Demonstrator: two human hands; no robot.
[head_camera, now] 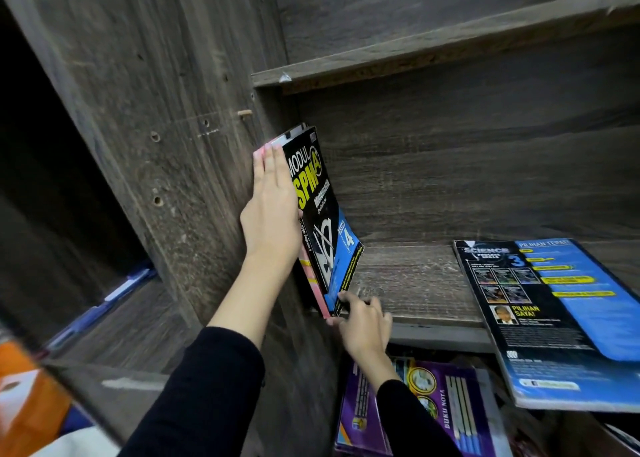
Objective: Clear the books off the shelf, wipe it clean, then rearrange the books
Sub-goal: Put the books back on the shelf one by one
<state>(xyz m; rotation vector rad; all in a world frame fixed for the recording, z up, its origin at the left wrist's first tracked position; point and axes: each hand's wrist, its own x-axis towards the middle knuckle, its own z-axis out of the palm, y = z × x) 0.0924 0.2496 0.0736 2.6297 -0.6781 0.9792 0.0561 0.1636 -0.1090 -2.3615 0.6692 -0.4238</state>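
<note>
Black SPM book (320, 210) upright at left end of shelf (415, 283), blue science book (561, 321) lying flat

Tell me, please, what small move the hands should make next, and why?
Probably nudge the lower corner of the SPM book in against the pink book: the right hand pinches that corner, which bows outward, while the left hand presses flat on the spines.

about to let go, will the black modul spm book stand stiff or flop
Probably floppy: the Modul SPM book is a paperback whose lower cover corner curls outward. It stands tilted, steadied by the left hand and right hand, so it may slump or slide once released.
</note>
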